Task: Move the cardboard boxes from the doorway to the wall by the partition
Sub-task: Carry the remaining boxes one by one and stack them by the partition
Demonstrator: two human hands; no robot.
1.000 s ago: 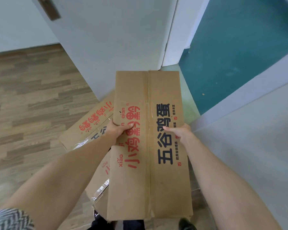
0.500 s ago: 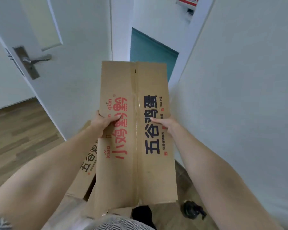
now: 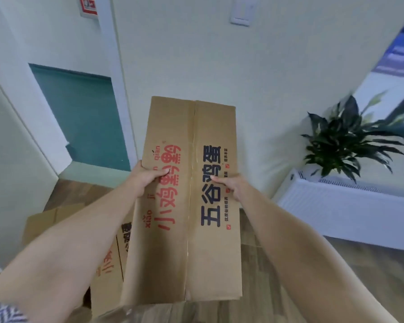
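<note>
I hold a flattened cardboard box (image 3: 187, 252) with red and dark blue printed characters out in front of me, above the floor. My left hand (image 3: 147, 177) grips its left edge with the thumb on top. On the box's right half my right hand (image 3: 231, 185) clamps the other edge, thumb on the printed face. More flattened cardboard boxes (image 3: 107, 271) lie on the wooden floor below and to the left, partly hidden by my left arm and the held box.
A pale wall (image 3: 219, 66) stands straight ahead. The doorway with teal flooring (image 3: 84, 117) is at the left. A white radiator (image 3: 345, 210) runs along the right, with a dark-leaved potted plant (image 3: 350, 138) on it. Wooden floor (image 3: 359, 276) spreads to the lower right.
My view has swung to the right: the door has left the frame, and the plant and radiator have come into sight. Both hands keep the same hold on the box.
</note>
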